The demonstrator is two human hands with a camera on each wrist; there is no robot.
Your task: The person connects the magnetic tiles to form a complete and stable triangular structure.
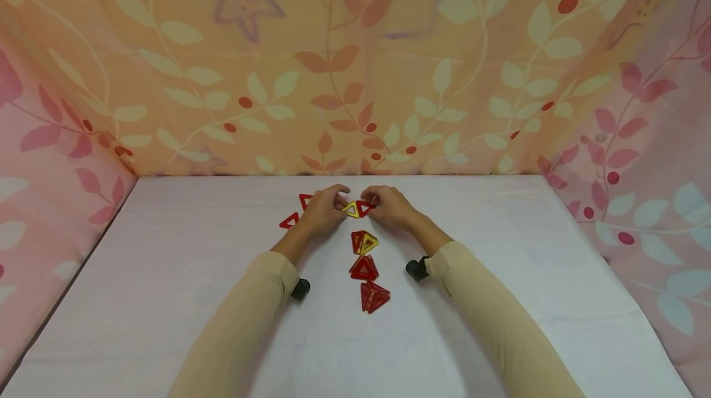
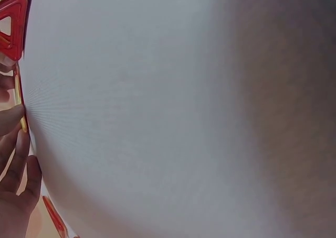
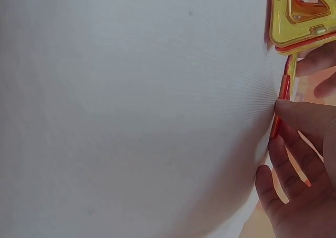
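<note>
At the far middle of the table, my left hand [image 1: 324, 210] pinches a yellow triangular magnetic tile [image 1: 351, 209] between thumb and fingers. Facing it, my right hand [image 1: 390, 205] pinches a red triangular magnetic tile [image 1: 363, 208]. The two tiles lie edge to edge, touching, close to the tabletop. In the left wrist view the left thumb and fingers [image 2: 18, 164] are at the picture's edge around the yellow tile. The right wrist view has the right hand [image 3: 304, 159] on the red tile [image 3: 280, 112].
Nearer me, in a column, stand a red-and-yellow pyramid of tiles [image 1: 364, 242], a red pyramid [image 1: 364, 268] and another red one [image 1: 375, 297]. Two loose red triangles, one farther [image 1: 305, 200] and one nearer [image 1: 289, 221], lie left of my left hand. Patterned cloth [image 1: 355, 77] hangs behind the table.
</note>
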